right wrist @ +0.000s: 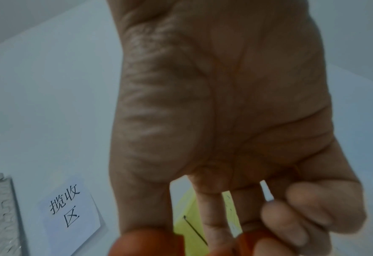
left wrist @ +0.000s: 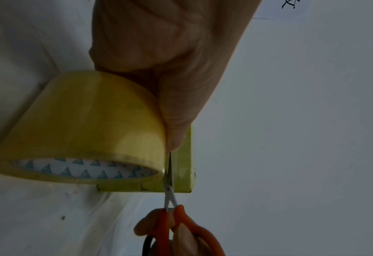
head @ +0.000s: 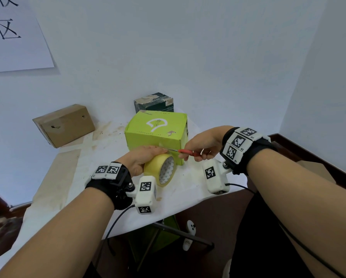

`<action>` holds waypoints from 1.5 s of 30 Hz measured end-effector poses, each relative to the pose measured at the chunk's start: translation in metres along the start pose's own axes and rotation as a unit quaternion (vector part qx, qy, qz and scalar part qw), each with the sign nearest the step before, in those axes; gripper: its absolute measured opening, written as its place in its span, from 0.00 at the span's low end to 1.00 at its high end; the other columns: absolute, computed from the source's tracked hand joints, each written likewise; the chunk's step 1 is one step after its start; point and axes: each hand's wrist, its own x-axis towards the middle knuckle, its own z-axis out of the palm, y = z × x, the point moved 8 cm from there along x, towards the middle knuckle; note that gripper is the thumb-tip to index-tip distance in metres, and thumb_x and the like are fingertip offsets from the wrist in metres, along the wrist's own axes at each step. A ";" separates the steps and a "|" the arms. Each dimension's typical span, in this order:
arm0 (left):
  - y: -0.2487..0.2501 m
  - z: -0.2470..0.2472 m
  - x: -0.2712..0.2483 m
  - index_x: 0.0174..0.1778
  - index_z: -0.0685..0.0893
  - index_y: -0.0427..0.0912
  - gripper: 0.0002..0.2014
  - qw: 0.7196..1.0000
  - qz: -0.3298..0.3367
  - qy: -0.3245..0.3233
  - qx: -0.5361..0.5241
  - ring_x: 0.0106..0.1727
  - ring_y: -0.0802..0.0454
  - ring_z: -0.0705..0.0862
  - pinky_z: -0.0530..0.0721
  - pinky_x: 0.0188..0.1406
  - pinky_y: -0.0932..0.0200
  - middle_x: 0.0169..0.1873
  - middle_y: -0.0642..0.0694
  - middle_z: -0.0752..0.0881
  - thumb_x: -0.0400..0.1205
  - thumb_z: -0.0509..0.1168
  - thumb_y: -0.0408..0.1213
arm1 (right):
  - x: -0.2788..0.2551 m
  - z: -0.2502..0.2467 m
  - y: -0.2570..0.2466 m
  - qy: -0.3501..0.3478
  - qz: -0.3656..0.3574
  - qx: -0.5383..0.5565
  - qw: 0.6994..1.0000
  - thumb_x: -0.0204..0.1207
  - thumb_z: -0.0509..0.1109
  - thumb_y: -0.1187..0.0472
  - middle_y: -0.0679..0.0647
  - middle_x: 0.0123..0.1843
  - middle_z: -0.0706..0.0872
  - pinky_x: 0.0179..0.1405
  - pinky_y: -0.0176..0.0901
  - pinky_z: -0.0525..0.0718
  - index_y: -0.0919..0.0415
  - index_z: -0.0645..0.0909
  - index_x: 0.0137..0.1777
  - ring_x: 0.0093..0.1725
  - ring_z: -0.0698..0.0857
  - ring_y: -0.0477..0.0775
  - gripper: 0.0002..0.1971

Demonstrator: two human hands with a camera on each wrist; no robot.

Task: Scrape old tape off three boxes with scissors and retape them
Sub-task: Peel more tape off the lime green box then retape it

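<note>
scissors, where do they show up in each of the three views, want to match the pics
Head view: the scissors sit right of centre, in the right hand, blades toward the green box.
Left wrist view: bottom centre, blades pointing up beside the tape roll.
Right wrist view: only orange handles at the bottom edge.
Shared landmark: the green box.

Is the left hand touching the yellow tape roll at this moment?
Touching. The left wrist view shows the left hand lying over the top of the yellow tape roll, with no gap between them.

Bright, even head view; dim, soft-focus wrist views.
</note>
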 end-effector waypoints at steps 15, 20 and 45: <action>0.000 0.000 -0.004 0.53 0.86 0.38 0.09 1.000 -0.004 0.007 0.004 0.40 0.45 0.88 0.89 0.43 0.51 0.45 0.39 0.89 0.81 0.70 0.38 | -0.003 -0.005 -0.026 0.084 -0.070 -0.062 0.992 0.77 0.71 0.47 0.50 0.27 0.74 0.22 0.34 0.64 0.54 0.83 0.43 0.24 0.66 0.48 0.11; 0.000 0.001 -0.003 0.54 0.86 0.38 0.09 1.000 -0.004 0.009 -0.005 0.43 0.44 0.88 0.88 0.47 0.49 0.48 0.38 0.89 0.81 0.70 0.37 | -0.002 -0.005 -0.024 0.089 -0.087 -0.045 0.991 0.75 0.73 0.47 0.49 0.26 0.76 0.21 0.33 0.64 0.59 0.85 0.55 0.24 0.66 0.47 0.17; 0.004 -0.007 -0.003 0.50 0.88 0.38 0.07 1.000 0.010 0.005 0.028 0.42 0.48 0.89 0.89 0.45 0.54 0.46 0.40 0.91 0.79 0.71 0.35 | -0.001 0.007 -0.021 0.067 -0.076 -0.008 0.995 0.77 0.68 0.45 0.52 0.26 0.73 0.22 0.36 0.59 0.56 0.79 0.44 0.23 0.62 0.48 0.14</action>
